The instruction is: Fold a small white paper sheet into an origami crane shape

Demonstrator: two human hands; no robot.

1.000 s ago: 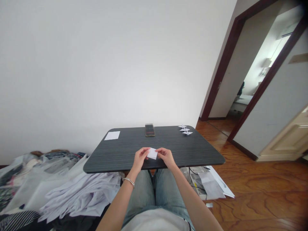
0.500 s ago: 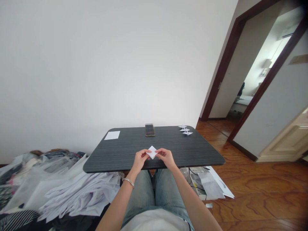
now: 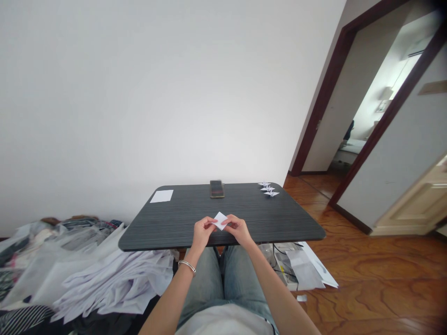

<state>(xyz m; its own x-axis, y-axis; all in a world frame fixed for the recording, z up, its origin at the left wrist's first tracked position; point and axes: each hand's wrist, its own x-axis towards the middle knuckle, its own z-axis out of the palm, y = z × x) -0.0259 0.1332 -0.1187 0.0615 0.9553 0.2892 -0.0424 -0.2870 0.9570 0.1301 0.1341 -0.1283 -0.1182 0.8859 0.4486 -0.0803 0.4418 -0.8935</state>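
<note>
A small white folded paper, diamond-shaped, is held just above the front part of the dark table. My left hand pinches its left corner between thumb and fingers. On the other side my right hand grips the right corner, its thumb and index finger closed on it. The finer folds are too small to make out. Several white paper cranes stand in a row at the table's back right corner. A flat white sheet of paper lies at the back left.
A phone on a stand is at the table's back edge, by the white wall. Piled fabric and clothes cover the floor at left. Papers and cables lie below the table at right. A doorway opens at right.
The right fingers have shifted slightly along the paper's right side. Both hands keep hold of the folded paper, and the view has moved a touch.
</note>
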